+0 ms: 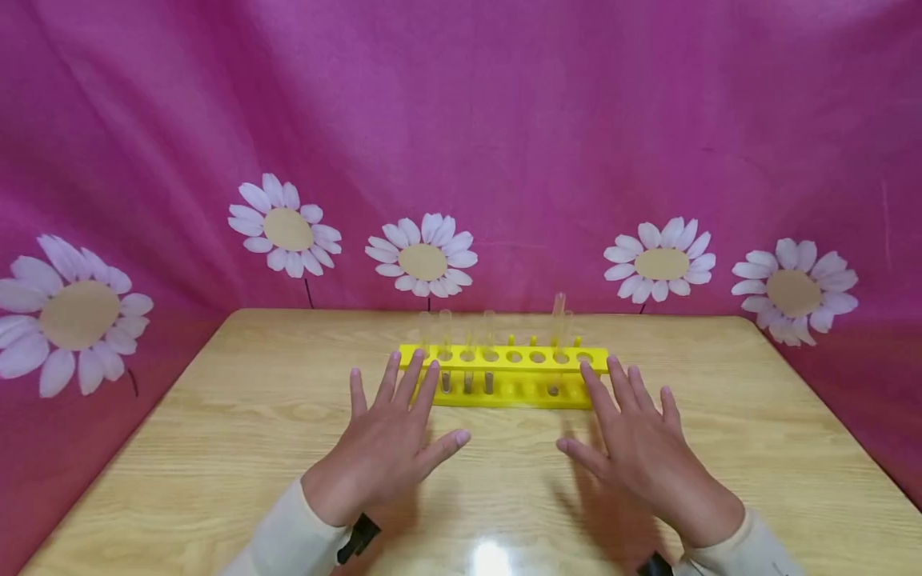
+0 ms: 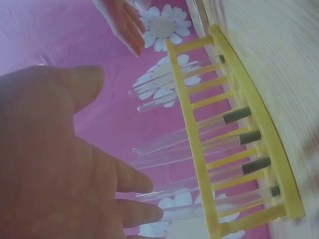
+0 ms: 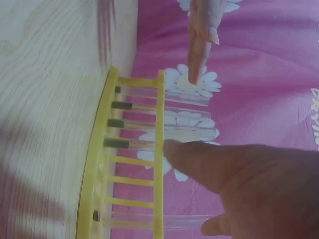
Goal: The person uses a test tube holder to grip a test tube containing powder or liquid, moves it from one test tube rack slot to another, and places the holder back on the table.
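A yellow test tube rack (image 1: pixel 504 402) stands on the table, a row of round holes along its top bar. Clear test tubes (image 1: pixel 489 328) stand upright in its left part, and a pair of tubes (image 1: pixel 558 320) rises near its right end. Dark material (image 2: pixel 238 115) lies in the bottoms of the tubes, at differing depths. My left hand (image 1: pixel 378 452), palm down with fingers spread, is in front of the rack's left end. Facing the right end, my right hand (image 1: pixel 648 452) has its fingers spread too. Neither hand holds anything; whether the fingertips touch the rack, I cannot tell.
The wooden table (image 1: pixel 238 416) reaches back to a magenta cloth (image 1: pixel 533 144) printed with white daisies. Black straps (image 1: pixel 358 538) show at the cuffs of the light sleeves (image 1: pixel 291 532). A bright reflection falls on the table's near side.
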The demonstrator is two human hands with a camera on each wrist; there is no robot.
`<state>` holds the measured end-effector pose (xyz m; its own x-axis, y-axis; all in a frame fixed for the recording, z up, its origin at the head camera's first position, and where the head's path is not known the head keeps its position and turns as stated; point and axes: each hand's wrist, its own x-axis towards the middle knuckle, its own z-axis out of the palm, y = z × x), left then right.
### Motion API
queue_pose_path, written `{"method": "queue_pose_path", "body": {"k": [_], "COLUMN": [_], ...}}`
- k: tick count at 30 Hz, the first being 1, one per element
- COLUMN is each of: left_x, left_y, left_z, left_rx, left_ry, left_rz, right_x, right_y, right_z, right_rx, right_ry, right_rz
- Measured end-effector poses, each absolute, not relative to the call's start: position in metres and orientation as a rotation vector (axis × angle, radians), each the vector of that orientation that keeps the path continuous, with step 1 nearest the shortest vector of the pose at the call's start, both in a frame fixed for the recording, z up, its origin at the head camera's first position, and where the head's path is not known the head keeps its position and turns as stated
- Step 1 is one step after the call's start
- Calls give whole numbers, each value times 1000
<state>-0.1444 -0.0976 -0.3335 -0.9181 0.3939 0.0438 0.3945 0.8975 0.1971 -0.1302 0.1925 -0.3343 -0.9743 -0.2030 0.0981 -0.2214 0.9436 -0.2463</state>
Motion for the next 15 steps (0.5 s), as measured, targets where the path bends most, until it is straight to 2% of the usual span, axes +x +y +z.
{"method": "queue_pose_path", "body": {"k": [15], "left_x": [-158], "left_y": [-112], "left_z": [-332], "left_rx": [-546], "left_ry": [-3052], "left_rz": [-424], "right_x": [-144], "right_y": [212], "right_z": [-336], "right_rx": [229], "right_ry": [-3081], "right_rz": [422]}}
